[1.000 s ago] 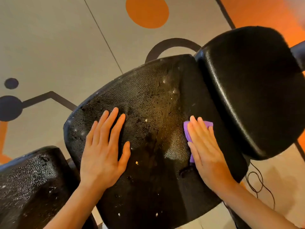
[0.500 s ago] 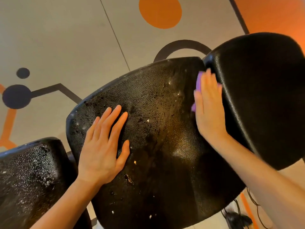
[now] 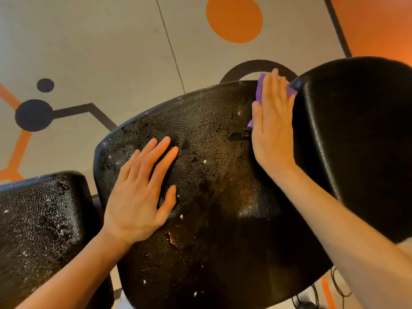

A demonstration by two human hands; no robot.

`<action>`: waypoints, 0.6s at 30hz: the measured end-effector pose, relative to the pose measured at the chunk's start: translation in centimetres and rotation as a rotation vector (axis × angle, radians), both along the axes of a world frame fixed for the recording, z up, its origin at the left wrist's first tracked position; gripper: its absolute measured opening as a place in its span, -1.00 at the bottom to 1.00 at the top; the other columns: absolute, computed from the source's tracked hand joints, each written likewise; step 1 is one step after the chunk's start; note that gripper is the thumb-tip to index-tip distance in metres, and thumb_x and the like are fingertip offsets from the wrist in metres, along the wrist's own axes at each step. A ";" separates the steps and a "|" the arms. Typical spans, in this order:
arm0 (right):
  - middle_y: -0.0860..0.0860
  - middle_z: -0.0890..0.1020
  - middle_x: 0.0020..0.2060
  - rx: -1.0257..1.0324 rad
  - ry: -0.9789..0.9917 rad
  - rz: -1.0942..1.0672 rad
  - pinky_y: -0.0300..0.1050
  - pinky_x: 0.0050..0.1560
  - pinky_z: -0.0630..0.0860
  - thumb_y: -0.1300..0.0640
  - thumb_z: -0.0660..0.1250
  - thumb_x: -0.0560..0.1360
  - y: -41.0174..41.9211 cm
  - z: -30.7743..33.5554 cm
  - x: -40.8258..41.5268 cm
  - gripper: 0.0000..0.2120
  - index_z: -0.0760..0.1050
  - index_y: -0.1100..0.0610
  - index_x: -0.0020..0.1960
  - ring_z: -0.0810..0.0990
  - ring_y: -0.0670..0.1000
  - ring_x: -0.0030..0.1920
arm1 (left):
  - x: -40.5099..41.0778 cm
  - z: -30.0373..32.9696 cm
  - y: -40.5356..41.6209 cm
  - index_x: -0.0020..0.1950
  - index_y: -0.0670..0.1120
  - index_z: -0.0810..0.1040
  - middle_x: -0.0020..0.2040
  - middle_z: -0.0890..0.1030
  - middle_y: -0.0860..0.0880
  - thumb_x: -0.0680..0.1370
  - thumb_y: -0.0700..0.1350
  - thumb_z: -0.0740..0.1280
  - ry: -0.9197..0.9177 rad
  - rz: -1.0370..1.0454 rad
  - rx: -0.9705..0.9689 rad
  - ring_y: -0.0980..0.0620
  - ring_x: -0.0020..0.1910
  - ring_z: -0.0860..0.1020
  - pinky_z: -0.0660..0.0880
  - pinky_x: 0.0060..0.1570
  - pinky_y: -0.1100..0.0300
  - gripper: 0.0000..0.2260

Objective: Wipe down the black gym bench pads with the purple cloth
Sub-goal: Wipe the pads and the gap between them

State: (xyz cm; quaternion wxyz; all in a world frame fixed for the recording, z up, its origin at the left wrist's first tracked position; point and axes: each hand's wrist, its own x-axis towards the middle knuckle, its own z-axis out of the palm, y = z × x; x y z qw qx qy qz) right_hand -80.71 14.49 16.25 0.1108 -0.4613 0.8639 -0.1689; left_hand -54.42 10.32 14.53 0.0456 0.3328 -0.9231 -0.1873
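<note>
My right hand point(image 3: 273, 128) presses the soft, limp purple cloth point(image 3: 260, 91) flat-fingered against the middle pad's point(image 3: 211, 134) far edge, while my left hand point(image 3: 142, 192) rests open, bracing it.

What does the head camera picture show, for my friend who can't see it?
A right hand presses a purple cloth flat at the far edge of the middle bench pad, beside the right pad. The left hand lies flat on the middle pad.
</note>
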 end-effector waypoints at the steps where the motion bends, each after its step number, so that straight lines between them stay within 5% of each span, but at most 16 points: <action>1: 0.11 0.03 0.56 0.041 0.037 0.107 0.14 0.54 -0.06 0.14 -0.01 0.64 2.4 0.0 1.3 -0.51 0.01 0.19 0.55 -0.06 0.06 0.56 | 0.0 0.0 0.0 0.55 -0.09 0.21 0.57 0.14 -0.05 0.57 0.08 0.12 0.001 0.000 0.002 -0.05 0.58 0.08 0.03 0.54 -0.03 -0.44; 5: 0.07 0.10 0.54 0.175 0.185 0.526 0.05 0.52 -0.04 0.07 -0.02 0.62 9.6 0.5 2.9 -0.50 0.05 0.15 0.54 -0.02 0.07 0.55 | 0.0 0.0 -0.1 0.55 -0.08 0.20 0.57 0.14 -0.04 0.56 0.08 0.12 0.004 0.000 0.003 -0.05 0.58 0.08 0.04 0.54 -0.04 -0.43; 9: 0.16 0.05 0.55 0.028 0.091 -0.055 0.16 0.54 -0.06 0.06 -0.12 0.64 -0.5 0.4 2.2 -0.50 0.00 0.19 0.55 -0.06 0.13 0.56 | 0.0 -0.1 -0.1 0.54 -0.09 0.21 0.56 0.17 -0.06 0.56 0.08 0.13 0.022 0.003 0.002 -0.04 0.57 0.09 0.01 0.55 0.00 -0.44; 10: 0.17 0.07 0.54 0.011 0.125 -0.056 0.15 0.54 -0.05 0.06 -0.10 0.63 -2.1 0.3 3.4 -0.49 0.03 0.20 0.54 -0.03 0.14 0.55 | 0.0 -0.1 -0.1 0.54 -0.09 0.22 0.56 0.18 -0.06 0.56 0.08 0.13 0.020 0.001 -0.001 -0.04 0.57 0.09 0.01 0.55 0.01 -0.44; 15: 0.10 0.10 0.55 0.034 0.286 0.572 0.05 0.55 -0.03 0.10 0.03 0.65 -1.0 0.3 1.5 -0.51 0.06 0.19 0.54 0.01 0.07 0.55 | -0.1 0.1 -0.1 0.54 -0.10 0.22 0.56 0.19 -0.08 0.56 0.08 0.12 0.005 0.000 0.003 -0.05 0.57 0.09 0.02 0.55 0.00 -0.43; 18: 0.06 0.02 0.56 0.006 0.060 0.158 0.09 0.55 -0.09 0.10 -0.05 0.67 -0.4 0.3 -2.1 -0.51 -0.03 0.15 0.56 -0.08 0.01 0.56 | -0.1 0.0 0.0 0.54 -0.10 0.22 0.56 0.19 -0.07 0.56 0.08 0.11 0.012 0.005 0.003 -0.05 0.57 0.10 0.01 0.55 0.02 -0.43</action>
